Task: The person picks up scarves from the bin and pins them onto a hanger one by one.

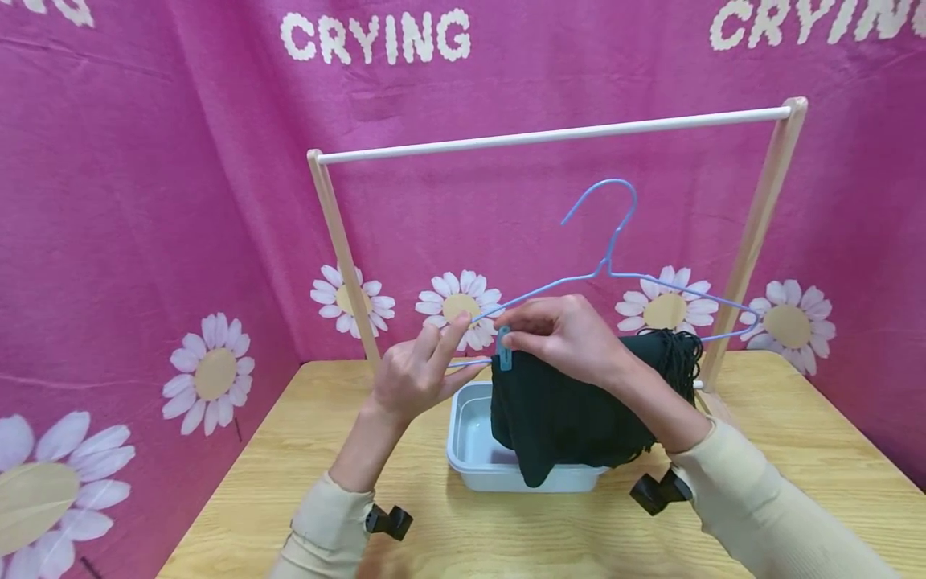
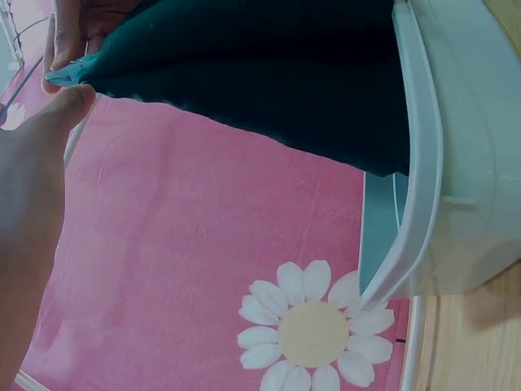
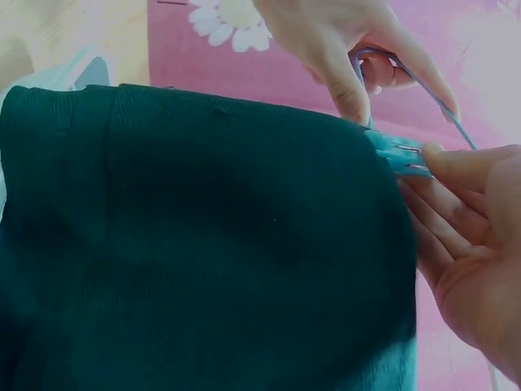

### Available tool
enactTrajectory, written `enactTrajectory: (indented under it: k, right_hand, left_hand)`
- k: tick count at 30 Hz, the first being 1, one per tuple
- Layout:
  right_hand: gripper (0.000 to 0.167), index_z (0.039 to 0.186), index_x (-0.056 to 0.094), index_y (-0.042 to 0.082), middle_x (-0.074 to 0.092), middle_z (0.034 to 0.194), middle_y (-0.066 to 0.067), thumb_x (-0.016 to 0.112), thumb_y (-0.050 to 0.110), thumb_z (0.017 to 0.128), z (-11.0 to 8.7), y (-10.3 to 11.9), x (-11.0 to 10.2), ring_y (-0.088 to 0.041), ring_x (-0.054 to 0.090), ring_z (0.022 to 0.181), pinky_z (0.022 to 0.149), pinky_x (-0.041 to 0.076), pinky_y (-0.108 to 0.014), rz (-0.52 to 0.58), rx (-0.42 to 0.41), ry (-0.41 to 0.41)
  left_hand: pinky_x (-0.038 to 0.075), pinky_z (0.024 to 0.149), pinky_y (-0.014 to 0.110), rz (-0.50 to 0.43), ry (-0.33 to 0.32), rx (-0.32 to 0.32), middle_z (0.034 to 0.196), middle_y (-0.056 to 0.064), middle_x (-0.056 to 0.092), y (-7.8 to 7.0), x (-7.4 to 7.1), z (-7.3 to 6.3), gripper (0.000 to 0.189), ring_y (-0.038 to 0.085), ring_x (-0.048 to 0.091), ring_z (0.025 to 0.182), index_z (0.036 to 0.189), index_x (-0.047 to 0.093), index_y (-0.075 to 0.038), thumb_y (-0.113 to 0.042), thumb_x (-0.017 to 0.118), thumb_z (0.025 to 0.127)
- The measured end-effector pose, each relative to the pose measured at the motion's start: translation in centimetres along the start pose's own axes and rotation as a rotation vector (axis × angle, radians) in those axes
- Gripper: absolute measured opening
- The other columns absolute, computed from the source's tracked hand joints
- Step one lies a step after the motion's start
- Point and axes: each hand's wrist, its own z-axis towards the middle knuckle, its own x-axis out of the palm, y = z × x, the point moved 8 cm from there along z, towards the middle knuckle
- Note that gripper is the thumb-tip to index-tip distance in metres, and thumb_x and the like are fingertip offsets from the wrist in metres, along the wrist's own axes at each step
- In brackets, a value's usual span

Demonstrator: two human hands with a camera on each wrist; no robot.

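In the head view, the left hand (image 1: pixel 412 374) grips the left end of a blue hanger (image 1: pixel 606 264), its fingers on the sloping upper wire and on the lower bar. The right hand (image 1: pixel 579 334) pinches a blue clip (image 1: pixel 504 350) between thumb and fingers. The clip sits upright on the top left corner of a dark cloth (image 1: pixel 571 410), which hangs from the lower bar and has a fringe along its right side. The hanger's hook points up, below and apart from the white rail of a rack (image 1: pixel 550 136). A pale tub (image 1: pixel 535 480) stands on the wooden table (image 1: pixel 810 434), partly behind the cloth. Pale sleeves (image 1: pixel 329 515) cover both forearms, with a black device at each wrist. A pink curtain (image 1: pixel 239 121) with daisies and the word "CRYING" surrounds the table.

In the left wrist view, the left thumb lies just beside the clip at the cloth's edge, with fingers of the right hand at the clip's far side. The cloth's other end overlaps the tub's rim.

In the right wrist view, the right thumb presses on the clip, its fingers behind. The hanger's wire passes through the left hand.
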Motion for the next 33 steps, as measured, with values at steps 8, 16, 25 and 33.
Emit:
enactTrajectory:
  k: [8, 16, 25, 33]
  right_hand:
    - [0.034, 0.122, 0.071, 0.009, 0.076, 0.106, -0.005, 0.075, 0.013, 0.088, -0.4, 0.0, 0.0, -0.014, 0.073, 0.091, 0.084, 0.059, -0.034, -0.037, 0.001, 0.045]
    - [0.043, 0.128, 0.067, 0.017, 0.071, 0.116, 0.002, 0.077, 0.012, 0.086, -2.8, 0.7, -2.4, -0.014, 0.068, 0.108, 0.096, 0.051, -0.026, -0.148, -0.147, -0.116]
    - [0.036, 0.115, 0.073, 0.012, 0.072, 0.095, 0.008, 0.077, -0.001, 0.082, -5.5, -0.2, -5.2, 0.003, 0.064, 0.091, 0.085, 0.049, -0.012, -0.121, -0.227, -0.205]
    - [0.035, 0.116, 0.073, 0.013, 0.074, 0.097, 0.007, 0.075, -0.002, 0.084, -8.1, -3.0, -6.6, 0.005, 0.066, 0.089, 0.077, 0.049, -0.009, -0.124, -0.111, -0.229]
  left_hand:
    - [0.033, 0.04, 0.018, -0.064, 0.027, -0.017, 0.074, 0.007, 0.049, 0.4, 0.4, 0.6, 0.056, 0.01, 0.033, 0.045, 0.13, 0.06, -0.003, -0.046, 0.064, 0.094]
    - [0.036, 0.041, 0.019, -0.101, 0.055, -0.094, 0.078, 0.01, 0.051, 2.1, 0.2, -0.5, 0.068, 0.012, 0.037, 0.048, 0.131, 0.058, 0.001, -0.041, 0.08, 0.083]
    - [0.033, 0.037, 0.021, -0.082, 0.033, -0.132, 0.077, 0.013, 0.05, 3.8, -0.7, -1.8, 0.061, 0.013, 0.032, 0.045, 0.133, 0.055, 0.001, -0.044, 0.066, 0.093]
    - [0.032, 0.037, 0.02, -0.036, 0.038, -0.138, 0.08, 0.014, 0.055, 4.7, -1.3, -2.7, 0.062, 0.014, 0.036, 0.047, 0.131, 0.057, 0.002, -0.048, 0.064, 0.093]
